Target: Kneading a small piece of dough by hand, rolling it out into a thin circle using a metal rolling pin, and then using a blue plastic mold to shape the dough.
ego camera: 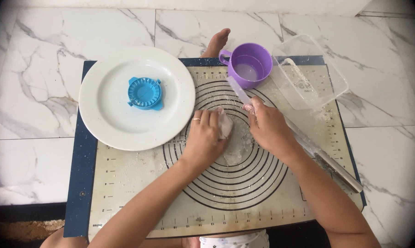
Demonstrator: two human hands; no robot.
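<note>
Marble floor under our baking mat [125, 179]; left hand [203, 138] curled palm-down, gripping dough [225, 125] at mat centre, right hand [268, 125] pinching its edge, fingers bent.

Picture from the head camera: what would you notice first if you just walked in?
Probably the two hands in the middle of the ringed baking mat: the left hand presses a piece of dough, the right hand beside it. Next, the blue dumpling press on the white plate, upper left, and the purple cup behind.
</note>
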